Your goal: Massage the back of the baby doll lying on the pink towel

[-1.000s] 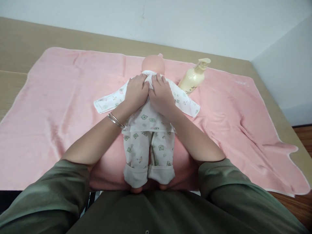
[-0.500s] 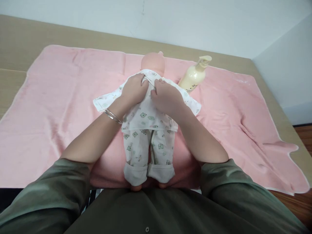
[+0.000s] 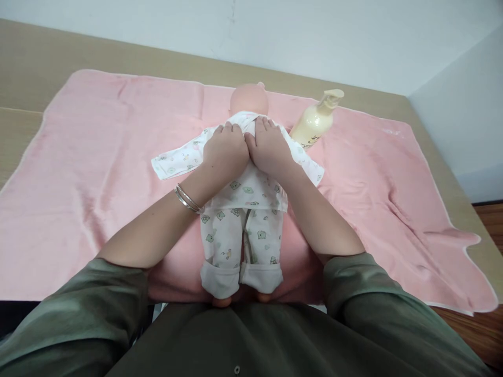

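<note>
A baby doll lies face down, its head at the far side and its feet toward me. It wears a white printed shirt and matching trousers with turned-up cuffs. My left hand rests flat on the left of the doll's upper back, fingers stretched toward the shoulder. Beside it, my right hand lies flat on the right of the upper back, its thumb close against the left hand. The shirt's sleeves spread out to both sides. Cloth beneath my palms is hidden.
A pink blanket covers much of the wooden table. On it, right of the doll's head, a cream pump bottle leans. White walls rise behind the table and at the right.
Both hands have gone from pinching the shirt at the upper back to lying flat on it with fingers extended. They are now closer together.
</note>
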